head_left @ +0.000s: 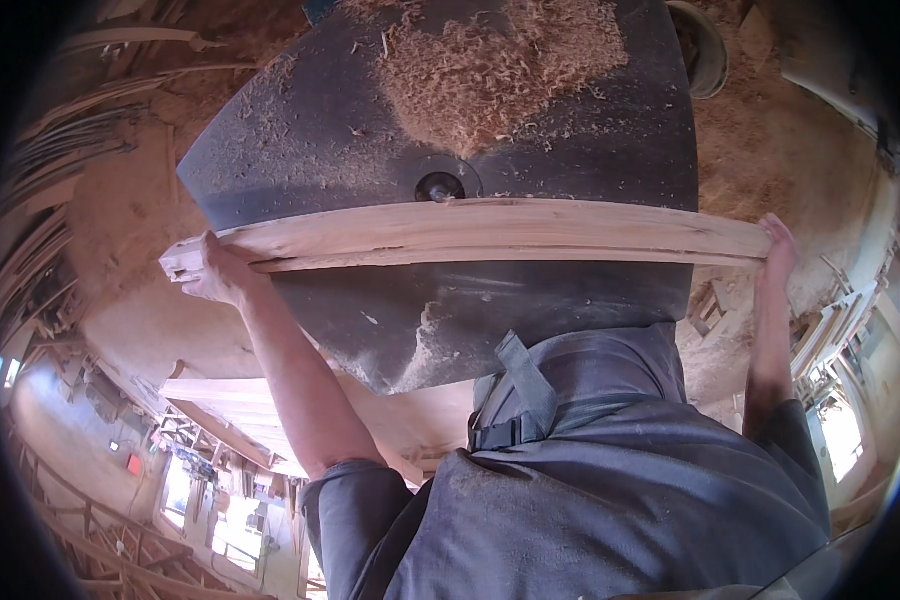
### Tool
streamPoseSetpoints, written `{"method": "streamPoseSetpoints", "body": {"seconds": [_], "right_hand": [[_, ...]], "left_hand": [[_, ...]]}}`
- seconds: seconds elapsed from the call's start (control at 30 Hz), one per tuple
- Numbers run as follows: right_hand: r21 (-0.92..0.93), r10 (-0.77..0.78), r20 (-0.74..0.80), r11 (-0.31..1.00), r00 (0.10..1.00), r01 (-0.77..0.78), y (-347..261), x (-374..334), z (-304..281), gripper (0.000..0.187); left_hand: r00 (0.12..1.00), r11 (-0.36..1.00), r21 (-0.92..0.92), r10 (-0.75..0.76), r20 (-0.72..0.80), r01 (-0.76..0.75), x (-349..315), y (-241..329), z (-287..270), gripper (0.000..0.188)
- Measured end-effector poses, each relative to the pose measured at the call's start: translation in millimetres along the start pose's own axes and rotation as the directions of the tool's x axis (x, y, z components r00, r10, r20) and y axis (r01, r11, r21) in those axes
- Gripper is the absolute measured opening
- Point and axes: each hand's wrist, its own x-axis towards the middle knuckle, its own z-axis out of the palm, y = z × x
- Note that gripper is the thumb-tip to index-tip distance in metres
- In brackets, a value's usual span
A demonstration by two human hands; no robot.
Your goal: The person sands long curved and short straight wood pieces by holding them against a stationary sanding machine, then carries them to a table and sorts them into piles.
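A long pale wooden plank (490, 228) lies across a dark, flat machine table (590, 295), reaching past it on both sides. My left hand (218, 272) grips the plank near its left end, with the fingers wrapped round the edge. At the other end, my right hand (780, 250) is closed on the plank's right tip. Right behind the middle of the plank, a round dark cutter spindle (440, 187) stands up from the table; the plank touches it or lies very close, I cannot tell which. A groove runs along the plank's near side.
Wood shavings (480, 85) are heaped on the table beyond the spindle. A round pale bucket-like object (705, 55) stands beyond its right edge. Curved wooden pieces (60, 160) are piled at the left. A stack of pale boards (235, 405) lies at the lower left.
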Motion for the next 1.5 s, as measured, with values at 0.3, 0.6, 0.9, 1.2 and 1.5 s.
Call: {"method": "streamPoseSetpoints", "body": {"seconds": [0.3,0.6,0.9,1.2,1.5], "right_hand": [[0.056,-0.035,-0.01,0.998,0.999,0.036,-23,-39,44,0.035],[-0.127,-0.223,-0.108,0.97,0.969,0.209,-41,-70,94,0.037],[-0.123,-0.272,-0.051,0.956,0.961,0.265,-97,-142,170,0.034],[-0.159,-0.393,0.037,0.906,0.919,0.393,-115,-180,226,0.038],[-0.24,-0.488,0.206,0.815,0.848,0.527,-136,-241,285,0.041]], "left_hand": [[0.986,0.993,-0.059,-0.114,-0.122,0.107,29,-1,-10,0.066],[0.96,0.977,-0.161,-0.177,-0.219,0.143,80,-29,-43,0.063],[0.929,0.939,-0.209,-0.314,-0.195,0.273,141,-84,-110,0.098],[0.928,0.92,-0.205,-0.359,-0.103,0.333,213,-201,-235,0.04],[0.788,0.811,-0.209,-0.582,-0.201,0.546,147,-237,-349,0.059]]}}
